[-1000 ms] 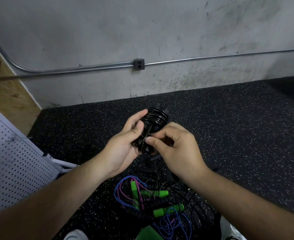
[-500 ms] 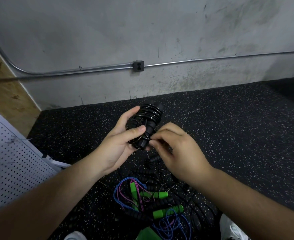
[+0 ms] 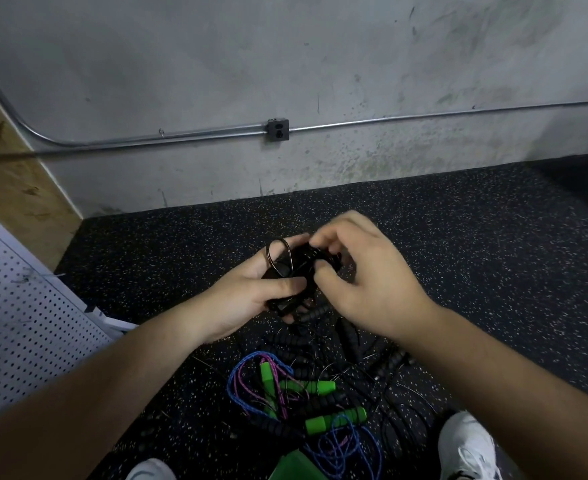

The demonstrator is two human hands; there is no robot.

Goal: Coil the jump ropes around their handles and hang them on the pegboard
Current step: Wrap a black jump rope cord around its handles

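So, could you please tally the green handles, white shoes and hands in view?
green handles: 3
white shoes: 2
hands: 2 (left hand, right hand, both holding the black jump rope)
Total: 7
A green shape at the bottom edge is unclear, not counted.

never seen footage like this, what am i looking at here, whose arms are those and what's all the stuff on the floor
No machine here: a person wears a camera on the head, so this single view looks down at their own arms. The left hand grips a black jump rope coiled round its handles, one loop sticking up; the right hand pinches the same bundle. On the speckled floor below lies a tangle of more ropes: green handles, blue and pink cord, black handles. A white pegboard stands at the left; white shoes show at the bottom.
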